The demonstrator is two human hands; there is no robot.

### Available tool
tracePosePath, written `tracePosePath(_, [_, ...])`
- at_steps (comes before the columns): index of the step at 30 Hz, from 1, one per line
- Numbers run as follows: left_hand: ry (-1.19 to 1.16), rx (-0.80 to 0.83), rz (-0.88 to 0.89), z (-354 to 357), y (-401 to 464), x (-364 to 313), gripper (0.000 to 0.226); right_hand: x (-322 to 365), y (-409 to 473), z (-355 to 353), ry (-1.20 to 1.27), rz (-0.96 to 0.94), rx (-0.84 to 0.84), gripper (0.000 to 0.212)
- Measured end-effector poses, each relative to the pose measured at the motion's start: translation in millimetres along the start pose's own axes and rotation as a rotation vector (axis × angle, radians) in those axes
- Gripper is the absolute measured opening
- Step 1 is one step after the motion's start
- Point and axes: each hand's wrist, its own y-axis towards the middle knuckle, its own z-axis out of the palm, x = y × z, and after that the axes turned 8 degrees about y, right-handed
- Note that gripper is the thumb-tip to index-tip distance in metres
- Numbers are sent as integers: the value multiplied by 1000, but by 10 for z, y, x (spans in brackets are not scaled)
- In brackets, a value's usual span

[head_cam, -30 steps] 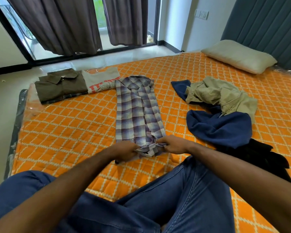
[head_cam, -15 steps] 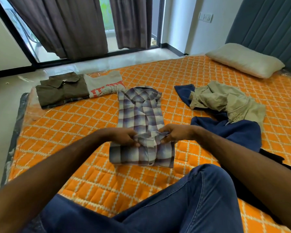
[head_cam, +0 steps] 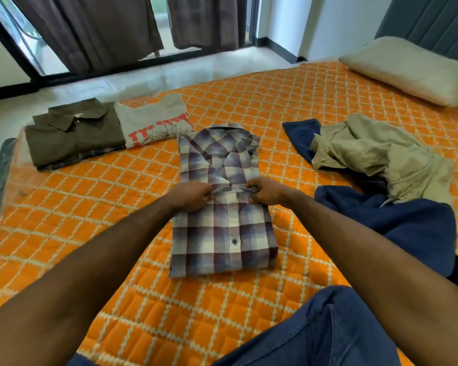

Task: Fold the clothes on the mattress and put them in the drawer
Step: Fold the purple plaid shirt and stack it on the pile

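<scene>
Plaid shirt (head_cam: 222,207) lies on orange mattress (head_cam: 90,207), lower half doubled up over upper half. Left hand (head_cam: 189,195) and right hand (head_cam: 266,191) each pinch the doubled hem edge. Brown shirt (head_cam: 74,136) and grey T-shirt (head_cam: 154,120) folded, far left. Khaki garment (head_cam: 376,154) on navy garment (head_cam: 407,228), unfolded, right. Pillow (head_cam: 407,70) far right.

Cream pillow (head_cam: 410,68) near padded grey headboard (head_cam: 431,19), dark curtains (head_cam: 95,25) over glass door, pale floor (head_cam: 143,75)
</scene>
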Motion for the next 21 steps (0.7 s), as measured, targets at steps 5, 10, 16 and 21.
tracePosePath(5, [79, -84, -52, 182, -7, 130, 22, -168, 156, 187, -27, -7, -63, 39])
tracePosePath(10, [171, -646, -3, 430, -525, -194, 41, -107, -122, 517, -434, -270, -571, 44])
tracePosePath(16, [165, -427, 73, 1234, -725, -440, 64, -490, -519, 1500, -643, -383, -377, 68])
tracePosePath(21, [98, -337, 78, 1389, -623, -387, 70, -642, -382, 1544, -635, -298, -356, 79])
